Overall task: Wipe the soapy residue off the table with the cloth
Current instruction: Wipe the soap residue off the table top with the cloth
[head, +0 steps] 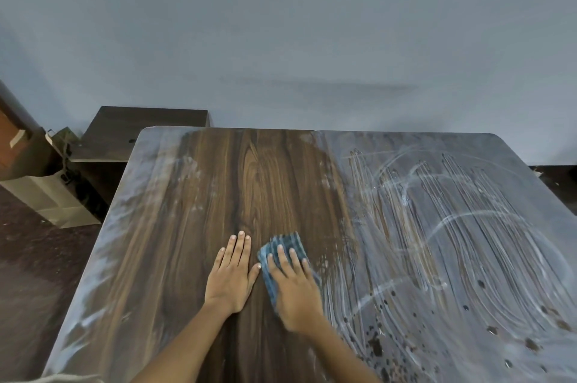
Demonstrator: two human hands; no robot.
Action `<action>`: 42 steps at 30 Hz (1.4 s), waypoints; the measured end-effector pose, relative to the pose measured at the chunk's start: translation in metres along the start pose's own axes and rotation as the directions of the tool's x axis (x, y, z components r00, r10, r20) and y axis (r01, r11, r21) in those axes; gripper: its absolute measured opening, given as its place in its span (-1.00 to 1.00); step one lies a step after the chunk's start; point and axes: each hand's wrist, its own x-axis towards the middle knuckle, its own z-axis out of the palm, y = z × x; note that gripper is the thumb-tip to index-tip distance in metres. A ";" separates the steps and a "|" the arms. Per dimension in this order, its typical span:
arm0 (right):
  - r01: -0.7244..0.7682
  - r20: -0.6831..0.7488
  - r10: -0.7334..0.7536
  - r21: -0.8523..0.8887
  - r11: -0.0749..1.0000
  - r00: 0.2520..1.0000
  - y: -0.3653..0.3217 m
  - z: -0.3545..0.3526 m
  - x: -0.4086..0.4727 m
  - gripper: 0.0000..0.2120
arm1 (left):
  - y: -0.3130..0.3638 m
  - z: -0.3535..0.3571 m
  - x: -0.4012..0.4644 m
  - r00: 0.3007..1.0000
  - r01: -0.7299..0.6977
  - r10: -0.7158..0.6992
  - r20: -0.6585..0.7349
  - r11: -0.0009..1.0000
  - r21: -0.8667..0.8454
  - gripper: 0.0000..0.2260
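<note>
A dark wood-grain table fills the view. White soapy residue streaks its right half, and a paler film runs along the left edge. The middle strip shows bare wood. A folded blue checked cloth lies flat near the table's middle. My right hand presses down on it with fingers spread, slightly blurred. Just left of the cloth, my left hand rests flat on the wood and holds nothing.
A plain grey wall rises right behind the table's far edge. A lower dark cabinet stands at the back left, with a beige box and dark clutter beside it on the floor.
</note>
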 end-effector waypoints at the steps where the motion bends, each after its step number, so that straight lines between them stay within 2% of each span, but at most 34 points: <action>1: 0.020 0.010 -0.020 -0.014 1.000 1.000 0.015 -0.006 0.007 -0.41 | 0.001 -0.001 -0.001 1.000 0.001 -0.001 0.016 1.000 -0.027 -0.12; 2: 0.020 -0.005 -0.020 -0.052 0.998 1.000 0.030 -0.009 0.012 -0.43 | 0.001 -0.003 -0.002 1.000 0.001 -0.001 0.013 0.999 -0.035 -0.10; 4: -0.135 0.025 0.136 -0.019 0.991 0.990 0.055 -0.015 0.017 -0.43 | 0.002 -0.002 -0.003 1.000 0.012 -0.011 0.023 0.999 -0.042 -0.08; 7: -0.457 0.032 0.456 0.092 0.885 0.889 0.069 -0.016 0.002 -0.43 | 0.000 -0.004 -0.007 0.999 0.008 -0.006 0.039 0.998 -0.057 -0.08; 10: -0.603 0.039 0.602 0.110 0.790 0.797 0.041 -0.004 -0.023 -0.37 | 0.000 -0.003 -0.010 0.999 0.006 -0.003 0.042 0.998 -0.066 -0.10; 12: -0.546 -0.008 0.553 0.136 0.826 0.833 0.005 0.013 -0.039 -0.26 | 0.000 -0.001 -0.010 0.999 0.010 -0.007 0.038 0.998 -0.069 -0.12; 13: -0.482 0.003 0.487 0.147 0.864 0.874 -0.011 0.020 -0.043 -0.21 | 0.000 0.000 -0.010 0.999 0.011 -0.009 0.035 0.998 -0.068 -0.12; 14: -0.392 -0.048 0.397 0.089 0.916 0.917 -0.020 0.026 -0.042 -0.19 | 0.000 0.000 -0.010 0.999 0.008 -0.006 0.035 0.998 -0.066 -0.13; 16: -0.262 -0.053 0.264 0.039 0.964 0.963 -0.023 0.026 -0.036 -0.22 | -0.001 -0.001 -0.012 0.999 -0.006 0.008 0.038 0.998 -0.066 -0.13; 17: -0.209 0.007 0.209 0.055 0.976 0.978 -0.016 0.019 -0.030 -0.27 | -0.001 -0.002 -0.014 0.999 -0.011 0.014 0.036 0.998 -0.068 -0.13; 19: -0.124 0.092 0.124 0.004 0.992 0.988 0.005 0.000 -0.019 -0.41 | -0.002 -0.004 -0.019 0.999 -0.018 0.020 0.037 0.998 -0.059 -0.14; 21: -0.071 0.112 0.077 -0.053 0.996 0.991 0.034 -0.009 -0.010 -0.40 | -0.005 -0.003 -0.023 0.999 -0.025 0.026 0.040 0.999 -0.037 -0.15; 23: -0.195 0.072 0.197 -0.033 0.980 0.978 0.055 -0.010 -0.008 -0.48 | -0.006 -0.001 -0.028 0.999 -0.024 0.025 0.030 0.999 -0.045 -0.16; 25: -0.374 0.066 0.371 0.042 0.927 0.926 0.064 -0.012 -0.016 -0.48 | -0.006 0.000 -0.032 0.999 -0.023 0.024 0.025 0.999 -0.044 -0.16; 29: -0.589 0.026 0.590 0.106 0.801 0.807 0.027 0.004 -0.050 -0.44 | -0.006 0.001 -0.035 1.000 -0.014 0.015 0.007 0.999 -0.042 -0.18; 31: -0.515 -0.001 0.521 0.138 0.846 0.854 -0.009 0.021 -0.068 -0.40 | -0.006 0.003 -0.035 1.000 -0.011 0.011 0.012 0.999 -0.037 -0.18; 32: -0.428 0.027 0.429 0.150 0.891 0.903 -0.022 0.027 -0.074 -0.37 | -0.006 0.003 -0.035 1.000 -0.009 0.009 0.004 0.999 -0.040 -0.18; 34: -0.140 0.026 0.139 0.048 0.989 0.990 -0.029 0.028 -0.076 -0.39 | -0.006 0.003 -0.035 1.000 -0.005 0.006 0.004 0.999 -0.038 -0.17; 36: 0.019 0.111 -0.020 0.004 1.000 0.994 -0.012 0.015 -0.068 -0.49 | -0.007 0.002 -0.037 1.000 -0.017 0.018 0.024 0.999 -0.042 -0.16; 39: 0.016 0.175 -0.008 -0.046 0.999 0.984 0.022 -0.009 -0.057 -0.42 | -0.009 0.003 -0.041 1.000 -0.017 0.018 0.013 0.998 -0.060 -0.14; 40: -0.031 0.154 0.036 -0.035 0.999 0.987 0.031 -0.010 -0.056 -0.39 | -0.010 0.004 -0.042 1.000 -0.015 0.016 0.014 0.998 -0.060 -0.13; 42: -0.229 0.110 0.227 0.013 0.973 0.968 0.044 -0.005 -0.061 -0.48 | -0.010 0.004 -0.045 1.000 -0.010 0.012 0.021 0.998 -0.062 -0.13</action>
